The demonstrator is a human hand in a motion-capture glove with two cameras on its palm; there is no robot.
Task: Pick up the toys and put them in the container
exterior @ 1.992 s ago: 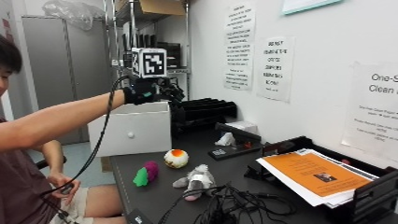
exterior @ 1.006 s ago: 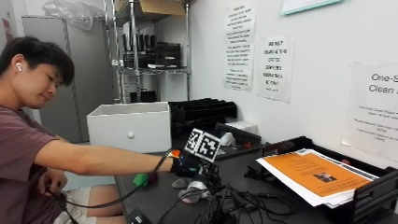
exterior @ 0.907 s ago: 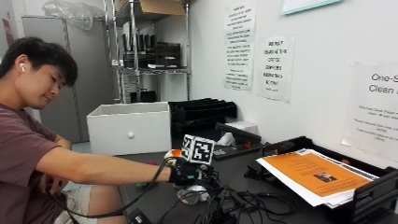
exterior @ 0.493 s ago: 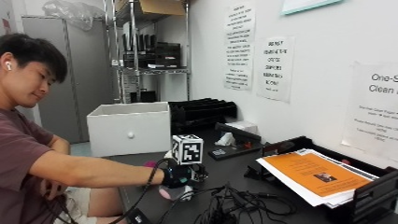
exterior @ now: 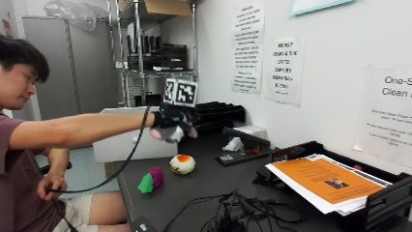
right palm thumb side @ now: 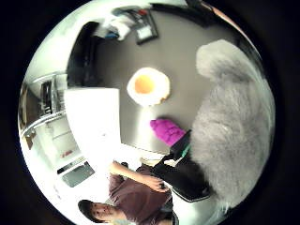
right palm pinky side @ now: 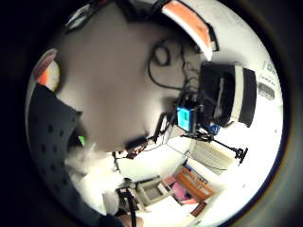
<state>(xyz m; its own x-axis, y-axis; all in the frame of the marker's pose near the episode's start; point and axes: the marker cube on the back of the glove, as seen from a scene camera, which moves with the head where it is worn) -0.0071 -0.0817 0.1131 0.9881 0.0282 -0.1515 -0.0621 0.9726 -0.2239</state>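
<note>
A: Where is the toy in play?

B: A grey plush toy (exterior: 169,133) hangs in the gloved right hand (exterior: 171,119), left of the frame's centre in the outside view, lifted clear of the dark surface (exterior: 212,186). The fingers are curled round it. In the thumb-side palm view the grey fur (right palm thumb side: 233,131) fills much of the picture, so it sits right against the palm.

A: Why hold it so high?

B: I'd say to carry it over the rim of the white container (exterior: 122,143), which stands at the surface's far end, just behind and below the hand. The arm is stretched out that way.

A: How many toys are left?

B: Three lie on the surface, lower left of centre: one white ball with an orange spot (exterior: 182,164), one magenta toy (exterior: 155,176) and one small green toy (exterior: 145,184) touching it. With the held one, four toys, one container.

A: And the rest?

B: One stack of paper with an orange sheet (exterior: 324,181) on a black tray at the lower right, and a tangle of black cables (exterior: 238,212) along the bottom, well apart from the toys.
</note>
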